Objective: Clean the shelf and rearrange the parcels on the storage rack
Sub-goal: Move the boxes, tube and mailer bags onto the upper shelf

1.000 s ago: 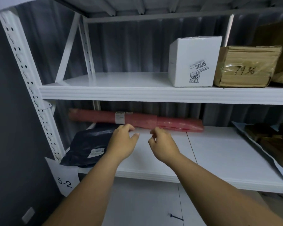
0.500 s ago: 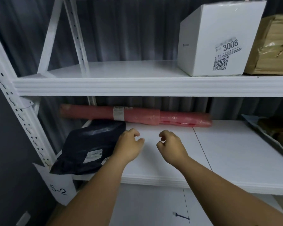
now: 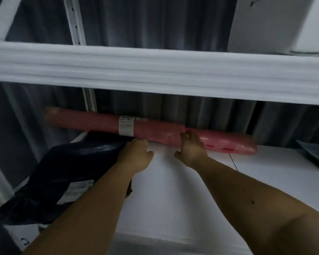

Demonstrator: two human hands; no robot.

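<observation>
A long red roll parcel (image 3: 92,121) with a white label lies along the back of the lower shelf (image 3: 173,196). In front of its left part sits a black poly bag parcel (image 3: 66,168) with a label. My left hand (image 3: 134,155) is at the roll's lower edge just right of the label, with its knuckles against the roll and its fingertips hidden. My right hand (image 3: 190,150) is a little to the right, fingers laid up onto the front of the roll and thumb spread low. Both forearms reach in over the shelf.
The upper shelf's white front beam (image 3: 155,70) hangs close above my hands. A white box (image 3: 276,24) stands on it at the right. A dark parcel edge (image 3: 317,155) shows at the far right of the lower shelf. A white upright (image 3: 75,21) stands behind.
My head has moved closer and lower. Both hands have gone forward from mid-shelf to the red roll; the right hand's fingers have uncurled onto it.
</observation>
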